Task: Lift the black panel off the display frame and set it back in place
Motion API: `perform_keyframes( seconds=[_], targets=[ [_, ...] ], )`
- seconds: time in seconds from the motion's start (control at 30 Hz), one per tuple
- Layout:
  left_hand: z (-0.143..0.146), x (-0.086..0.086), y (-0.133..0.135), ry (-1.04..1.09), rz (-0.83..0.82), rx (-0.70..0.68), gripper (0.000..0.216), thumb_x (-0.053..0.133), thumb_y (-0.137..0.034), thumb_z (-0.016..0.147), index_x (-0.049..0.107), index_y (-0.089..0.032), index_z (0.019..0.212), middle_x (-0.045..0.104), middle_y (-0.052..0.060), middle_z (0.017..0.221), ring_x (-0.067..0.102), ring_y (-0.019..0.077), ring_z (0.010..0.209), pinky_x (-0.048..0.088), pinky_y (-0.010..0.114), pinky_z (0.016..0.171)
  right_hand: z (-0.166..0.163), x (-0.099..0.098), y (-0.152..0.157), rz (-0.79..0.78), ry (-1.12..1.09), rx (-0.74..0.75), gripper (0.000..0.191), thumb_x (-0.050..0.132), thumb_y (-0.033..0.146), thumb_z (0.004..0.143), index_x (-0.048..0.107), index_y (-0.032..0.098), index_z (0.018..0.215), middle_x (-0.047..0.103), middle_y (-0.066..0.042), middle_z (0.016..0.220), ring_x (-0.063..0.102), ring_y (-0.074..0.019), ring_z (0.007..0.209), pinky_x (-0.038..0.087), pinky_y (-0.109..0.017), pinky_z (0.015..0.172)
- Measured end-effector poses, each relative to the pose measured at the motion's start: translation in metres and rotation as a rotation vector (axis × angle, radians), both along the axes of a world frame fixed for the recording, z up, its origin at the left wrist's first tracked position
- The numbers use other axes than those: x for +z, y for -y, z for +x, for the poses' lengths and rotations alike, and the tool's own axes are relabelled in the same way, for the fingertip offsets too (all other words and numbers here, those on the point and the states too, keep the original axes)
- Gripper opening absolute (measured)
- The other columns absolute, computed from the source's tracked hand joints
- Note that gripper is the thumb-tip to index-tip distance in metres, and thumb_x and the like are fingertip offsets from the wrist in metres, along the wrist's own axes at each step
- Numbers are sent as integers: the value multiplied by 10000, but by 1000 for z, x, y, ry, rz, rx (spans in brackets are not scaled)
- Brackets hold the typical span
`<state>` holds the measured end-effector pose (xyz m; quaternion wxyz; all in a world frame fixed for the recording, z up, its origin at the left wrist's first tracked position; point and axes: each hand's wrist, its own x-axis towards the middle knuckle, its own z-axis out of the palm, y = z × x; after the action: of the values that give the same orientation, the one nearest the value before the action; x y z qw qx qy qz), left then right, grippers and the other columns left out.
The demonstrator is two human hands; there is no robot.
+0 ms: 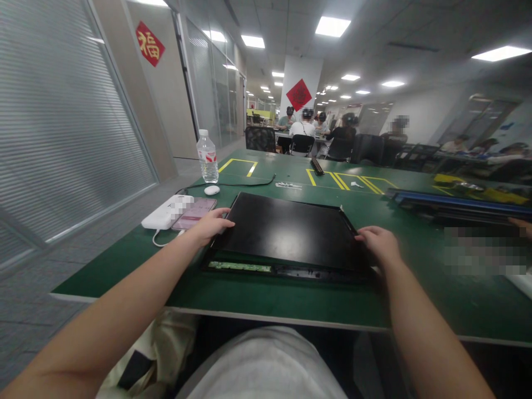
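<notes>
A flat black panel (286, 228) lies on the green table (124, 271) in front of me, with a narrow green circuit strip (239, 266) along its near edge. My left hand (210, 224) grips the panel's left edge, fingers curled over it. My right hand (380, 244) holds the right edge, fingers curled on the rim. Both forearms reach in from the bottom of the view.
Left of the panel lie a phone (194, 213) and a white power bank (166, 212) with a cable. Behind them are a white mouse (211, 190) and a water bottle (207, 157). A blue-edged stack (457, 204) sits at right. Several people sit at far tables.
</notes>
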<state>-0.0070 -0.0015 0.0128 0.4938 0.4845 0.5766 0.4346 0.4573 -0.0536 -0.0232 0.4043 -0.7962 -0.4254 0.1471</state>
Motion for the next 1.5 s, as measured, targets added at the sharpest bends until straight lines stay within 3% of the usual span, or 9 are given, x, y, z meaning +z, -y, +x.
perform_keyframes(
  seconds=[0.2, 0.47, 0.8, 1.07, 1.3, 1.5],
  targets=[
    [1, 0, 0, -3, 24, -9, 437, 747, -111, 501, 709, -189, 929, 742, 60, 791, 711, 296, 843, 535, 345, 681, 0, 1, 1, 20, -95, 21, 322, 553, 370, 704, 731, 186, 899, 769, -82, 798, 524, -147, 476, 414, -293, 515],
    [-2, -7, -4, -53, 95, -51, 300, 753, -166, 485, 699, -209, 777, 737, 49, 824, 688, 312, 927, 539, 370, 749, 0, 3, 2, 44, -176, 42, 357, 494, 441, 759, 695, 164, 863, 766, -122, 811, 493, -138, 436, 414, -294, 481],
    [-4, -14, -12, -313, 246, 14, 244, 783, -164, 489, 714, -190, 722, 661, 105, 1190, 522, 348, 1285, 389, 423, 1071, -5, 9, 4, -8, -28, 26, 300, 564, 374, 701, 743, 188, 855, 770, -82, 786, 564, -170, 501, 444, -307, 535],
    [-3, -12, -10, -402, 283, -35, 109, 757, -186, 533, 705, -223, 621, 652, 65, 943, 578, 360, 1176, 427, 427, 1050, -7, 10, 5, -42, -20, 8, 277, 588, 385, 708, 751, 217, 856, 775, -57, 827, 584, -179, 555, 455, -311, 561],
    [-7, -17, -15, -440, 280, -10, 152, 763, -221, 506, 703, -199, 644, 666, 118, 1151, 529, 374, 1272, 386, 425, 1096, -2, 5, 2, -19, -6, 32, 308, 596, 404, 705, 754, 199, 873, 773, -75, 819, 583, -184, 543, 462, -320, 571],
    [-7, -20, -18, -414, 278, 15, 74, 709, -183, 544, 698, -214, 610, 707, 123, 1133, 537, 361, 1276, 370, 399, 1110, -4, 8, 3, -30, -1, 26, 289, 592, 389, 718, 749, 204, 874, 774, -62, 821, 574, -172, 533, 465, -323, 600]
  ],
)
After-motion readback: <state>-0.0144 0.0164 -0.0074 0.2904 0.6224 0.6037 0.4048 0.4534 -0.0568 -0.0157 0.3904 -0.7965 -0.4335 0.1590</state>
